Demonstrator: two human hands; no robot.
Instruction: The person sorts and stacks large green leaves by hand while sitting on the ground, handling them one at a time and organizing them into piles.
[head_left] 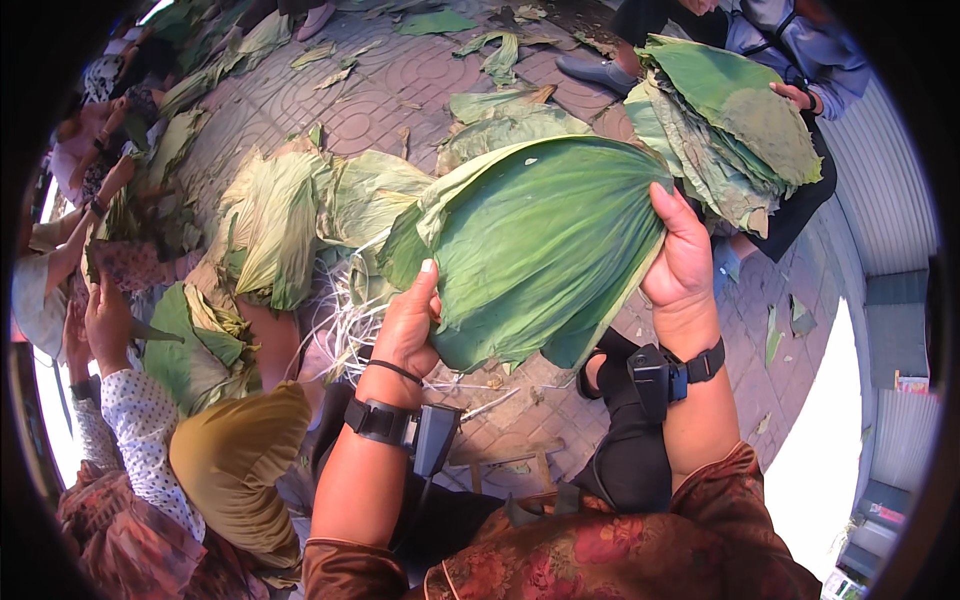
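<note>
Between my two hands I hold a stack of large green leaves (545, 245), folded over and ribbed with veins fanning out from the right end. My left hand (408, 325) is closed on the lower left edge, its thumb on top and its fingers partly hidden beneath. At the gathered right end, my right hand (683, 250) grips with the thumb on the upper face, the other fingers behind the leaves. A loose tangle of white strips (345, 315) lies just left of my left hand. Pale, dried leaves (275, 220) are heaped on the ground beyond it.
At the upper right a co-worker's hand (795, 97) holds a thick leaf stack (725, 125). Another person's hand (105, 315) is raised at the left, beside green leaves (195, 350) on a lap. Leaf scraps lie across the patterned brick paving (370, 110). A corrugated metal wall (890, 180) stands right.
</note>
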